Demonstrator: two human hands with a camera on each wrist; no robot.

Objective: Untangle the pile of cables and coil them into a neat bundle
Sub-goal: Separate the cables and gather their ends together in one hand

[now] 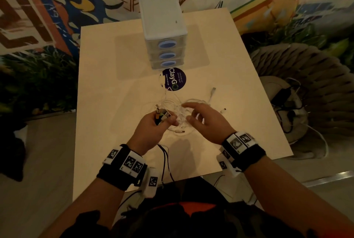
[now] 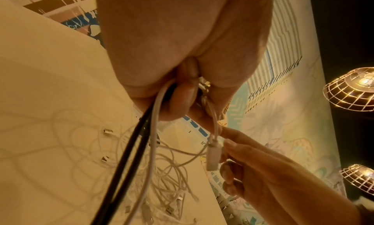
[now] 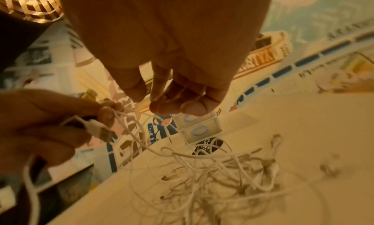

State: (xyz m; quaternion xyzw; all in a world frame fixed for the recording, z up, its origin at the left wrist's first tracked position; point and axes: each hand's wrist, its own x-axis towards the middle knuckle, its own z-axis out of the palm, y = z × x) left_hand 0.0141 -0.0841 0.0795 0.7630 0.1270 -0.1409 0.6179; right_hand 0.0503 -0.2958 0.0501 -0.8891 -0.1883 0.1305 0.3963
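A tangle of thin white cables (image 1: 172,101) lies mid-table, also seen in the wrist views (image 2: 172,172) (image 3: 232,169). My left hand (image 1: 164,119) grips a bunch of cable plugs (image 1: 162,114) above the tangle's left side. Two black cables (image 1: 164,159) (image 2: 125,156) trail from that fist toward the near table edge. A white USB plug (image 2: 212,156) (image 3: 99,129) dangles on a short loop from the left hand (image 3: 40,124). My right hand (image 1: 186,112) hovers over the tangle with fingers loosely spread. Its index fingertip (image 2: 226,132) touches that loop; no closed grip shows.
A white three-drawer unit (image 1: 162,32) stands at the back of the pale table (image 1: 107,122), with a round dark sticker (image 1: 177,78) before it. Loose plugs (image 1: 213,91) lie right of the tangle. A woven seat (image 1: 306,76) and adapters (image 1: 283,97) sit off the table's right edge.
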